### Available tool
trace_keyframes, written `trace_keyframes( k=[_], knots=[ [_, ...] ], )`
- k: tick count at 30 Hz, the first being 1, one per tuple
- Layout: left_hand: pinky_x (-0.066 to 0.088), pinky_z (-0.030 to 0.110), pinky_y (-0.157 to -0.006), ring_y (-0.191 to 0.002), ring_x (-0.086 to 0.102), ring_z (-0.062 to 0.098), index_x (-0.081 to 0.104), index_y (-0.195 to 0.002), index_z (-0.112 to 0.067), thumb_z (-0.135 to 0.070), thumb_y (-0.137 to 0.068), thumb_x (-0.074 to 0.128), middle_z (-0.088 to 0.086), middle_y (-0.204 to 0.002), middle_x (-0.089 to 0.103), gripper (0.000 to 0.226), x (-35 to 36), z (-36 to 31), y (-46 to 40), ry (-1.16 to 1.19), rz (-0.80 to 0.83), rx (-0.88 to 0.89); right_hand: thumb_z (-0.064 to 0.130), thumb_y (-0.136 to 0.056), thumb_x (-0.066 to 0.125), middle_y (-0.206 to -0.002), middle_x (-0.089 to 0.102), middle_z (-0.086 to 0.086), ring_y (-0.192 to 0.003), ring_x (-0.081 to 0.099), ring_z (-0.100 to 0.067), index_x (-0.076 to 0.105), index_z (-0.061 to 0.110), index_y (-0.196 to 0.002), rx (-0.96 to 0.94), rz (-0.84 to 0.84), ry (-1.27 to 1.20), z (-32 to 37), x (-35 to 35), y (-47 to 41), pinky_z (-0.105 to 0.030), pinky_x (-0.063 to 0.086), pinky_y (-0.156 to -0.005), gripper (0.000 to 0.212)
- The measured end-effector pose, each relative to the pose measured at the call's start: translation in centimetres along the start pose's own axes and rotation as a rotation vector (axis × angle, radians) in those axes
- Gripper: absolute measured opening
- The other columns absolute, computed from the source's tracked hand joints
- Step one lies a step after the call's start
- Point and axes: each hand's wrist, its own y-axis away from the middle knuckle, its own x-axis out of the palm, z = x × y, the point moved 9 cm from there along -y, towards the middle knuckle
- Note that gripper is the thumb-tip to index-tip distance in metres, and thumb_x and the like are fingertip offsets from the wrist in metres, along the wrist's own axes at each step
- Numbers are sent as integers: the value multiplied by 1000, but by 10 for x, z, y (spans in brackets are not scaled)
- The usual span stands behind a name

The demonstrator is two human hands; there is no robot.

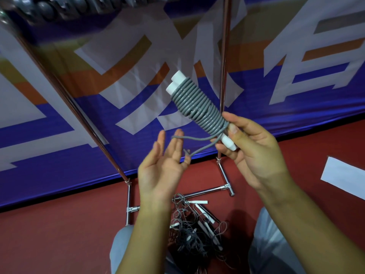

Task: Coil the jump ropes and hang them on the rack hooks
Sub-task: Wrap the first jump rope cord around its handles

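- The coiled jump rope (197, 104) is held up in front of the blue banner (59, 125); its two white handles lie side by side with grey cord wound tightly round them; the long axis runs diagonally, upper ends pointing up and to the left, lower ends down and to the right
- The right hand (250, 147) grips the lower end of the bundle, thumb pressed on top near the last turns, fingers curled beneath; one white handle tip shows past the fingers
- A loose loop of grey cord (189, 138) leaves the lower end of the coil and runs left to the left hand (164, 165); that hand is palm-up with fingers straight and spread, the loop hooked over the fingertips
- The metal rack (224, 76) stands just behind, its poles upright against the banner and its base bars on the red floor (59, 224)
- A tangled pile of ropes (195, 228), dark cords and white handles mixed, lies on the floor by the rack base, between the person's knees
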Motion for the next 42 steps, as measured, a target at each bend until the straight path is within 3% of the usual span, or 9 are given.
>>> trace_keyframes(
  k=[6, 10, 13, 16, 19, 23, 28, 37, 42],
  knots=[
    [43, 50, -89, -78, 67, 14, 57, -92, -9, -11, -76, 68, -5, -85, 66, 20, 4, -21, 8, 240, 151, 7, 17, -74, 59, -88, 74, 0, -77, 70, -10, 78, 26, -83, 6, -28, -24, 2, -7, -1, -19, 54, -59, 23],
    [37, 27, -81, -54, 47, 10, 54, -116, 4, -19, -97, 51, -5, -54, 47, 30, 7, 19, 27, 56, 348, -252, 12, -77, 55, -87, 74, -1, -73, 71, -14, 78, 24, -82, 27, -19, -74, 5, -9, -3, -19, 54, -58, 26],
    [37, 25, -74, -47, 39, 8, 38, -136, 7, -16, -102, 35, -6, -47, 41, 41, -5, 47, 36, -183, 411, -394, 10, -75, 54, -83, 74, -5, -67, 71, -17, 79, 21, -79, 86, 38, -84, 0, 1, 2, -19, 54, -56, 27],
    [41, 22, -67, -41, 41, 4, 51, -130, 6, -17, -94, 56, -8, -40, 48, 43, -14, 58, 35, -303, 419, -516, 10, -75, 55, -82, 73, -6, -67, 71, -17, 79, 19, -79, 115, 50, -48, -4, 1, 4, -19, 54, -55, 25],
    [42, 18, -51, -42, 51, 3, 63, -117, 4, -18, -58, 90, -5, -42, 50, 68, -32, 47, 23, -450, 249, -467, 12, -74, 57, -83, 74, -6, -69, 71, -18, 79, 20, -80, 111, 21, -28, -2, -7, 2, -19, 55, -58, 23],
    [36, 16, -41, -45, 52, 6, 70, -111, -5, -10, -42, 96, 0, -51, 49, 74, -34, 36, 16, -375, 154, -367, 15, -73, 58, -84, 74, -5, -70, 72, -16, 78, 22, -80, 87, 40, -14, 6, -8, 0, -19, 55, -58, 23],
    [31, 8, -34, -41, 43, 0, 67, -112, -6, -3, -69, 81, 17, -93, 66, 45, -16, 48, 26, -262, 297, -430, 15, -77, 56, -84, 73, -6, -72, 71, -17, 72, 18, -94, 77, 74, 69, 4, -3, 0, -20, 54, -60, 23],
    [23, 11, -34, -36, 33, 2, 65, -86, 0, 0, -89, 57, 10, -68, 70, 8, -24, 63, 20, -977, 188, -363, 5, -89, 53, -84, 73, -6, -70, 71, -19, 66, 11, -100, 64, -11, 149, 1, -9, 2, -19, 54, -58, 19],
    [44, 14, -39, -42, 51, 5, 53, -82, -3, -10, -78, 54, 5, -58, 57, 8, -46, 44, 14, -429, -20, -287, 6, -86, 56, -84, 73, -3, -72, 70, -16, 66, 13, -100, -13, -105, 160, 18, -26, -4, -21, 54, -61, 19]
  ],
)
